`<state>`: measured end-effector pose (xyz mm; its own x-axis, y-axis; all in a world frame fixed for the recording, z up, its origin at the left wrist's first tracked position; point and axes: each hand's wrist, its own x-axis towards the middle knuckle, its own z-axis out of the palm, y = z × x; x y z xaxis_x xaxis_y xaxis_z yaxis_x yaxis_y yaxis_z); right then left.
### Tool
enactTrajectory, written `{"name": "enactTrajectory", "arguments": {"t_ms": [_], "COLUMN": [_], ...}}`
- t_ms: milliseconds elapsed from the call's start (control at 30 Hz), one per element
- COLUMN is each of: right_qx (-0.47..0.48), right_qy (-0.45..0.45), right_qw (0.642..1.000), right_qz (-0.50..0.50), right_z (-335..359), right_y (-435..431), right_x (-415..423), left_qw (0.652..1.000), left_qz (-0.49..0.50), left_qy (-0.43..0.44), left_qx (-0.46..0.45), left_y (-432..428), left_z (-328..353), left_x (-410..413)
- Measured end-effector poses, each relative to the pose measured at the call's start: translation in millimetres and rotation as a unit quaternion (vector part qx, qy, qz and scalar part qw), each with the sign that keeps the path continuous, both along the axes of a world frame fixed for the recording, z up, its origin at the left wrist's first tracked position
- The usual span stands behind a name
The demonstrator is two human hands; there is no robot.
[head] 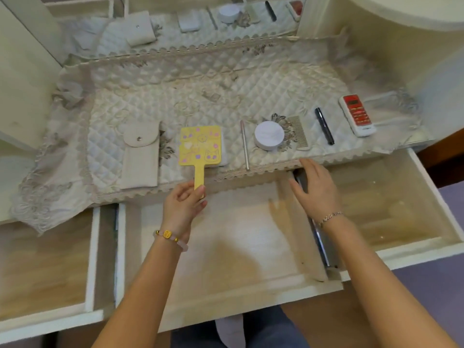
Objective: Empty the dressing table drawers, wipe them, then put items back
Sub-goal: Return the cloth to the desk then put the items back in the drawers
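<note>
Grips yellow hand mirror [200,146] by handle w/ left hand [184,205], mirror head flat on quilted table [226,96] btwn pouch [140,156] & metal stick [244,146]; rests right hand [316,189], fingers straight, at table's front edge. Mid drawer [226,242] & right drawer [389,209] pulled out below.

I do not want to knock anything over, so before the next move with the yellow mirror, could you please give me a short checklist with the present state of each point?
1. Left hand grip on the yellow paddle-shaped hand mirror: ok, fingers curl round its handle.
2. Wide pale wooden middle drawer open, nothing inside: ok.
3. Right hand free: ok, open, holding nothing, at that drawer's right wall.
4. Thin silver pen apart from the mirror: ok.
5. Pale wooden right drawer wiped clean: cannot tell; small specks show on its floor.
</note>
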<state>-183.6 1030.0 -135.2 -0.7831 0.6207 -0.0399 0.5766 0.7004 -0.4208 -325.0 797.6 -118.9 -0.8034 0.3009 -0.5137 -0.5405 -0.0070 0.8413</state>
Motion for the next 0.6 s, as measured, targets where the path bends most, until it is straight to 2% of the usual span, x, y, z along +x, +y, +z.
{"name": "enactTrajectory", "arguments": {"t_ms": [267, 500, 600], "right_qx": [-0.024, -0.132, -0.149], "right_qy": [0.006, 0.034, 0.031], "right_qw": [0.999, 0.987, 0.982], "right_qz": [0.020, -0.089, -0.115], "right_z": [-12.4, -20.5, -27.0], "right_y": [80.4, 111.9, 115.7], "right_x": [-12.0, -62.5, -73.1], "left_qw": [0.999, 0.997, 0.996], "left_qz": [0.052, 0.078, 0.087], "left_qy": [0.001, -0.004, -0.007], "left_qx": [-0.016, -0.028, -0.029], "left_y": [59.0, 72.9, 73.2], "left_z": [-4.8, -6.5, -8.8], "left_x": [20.9, 27.5, 31.0]}}
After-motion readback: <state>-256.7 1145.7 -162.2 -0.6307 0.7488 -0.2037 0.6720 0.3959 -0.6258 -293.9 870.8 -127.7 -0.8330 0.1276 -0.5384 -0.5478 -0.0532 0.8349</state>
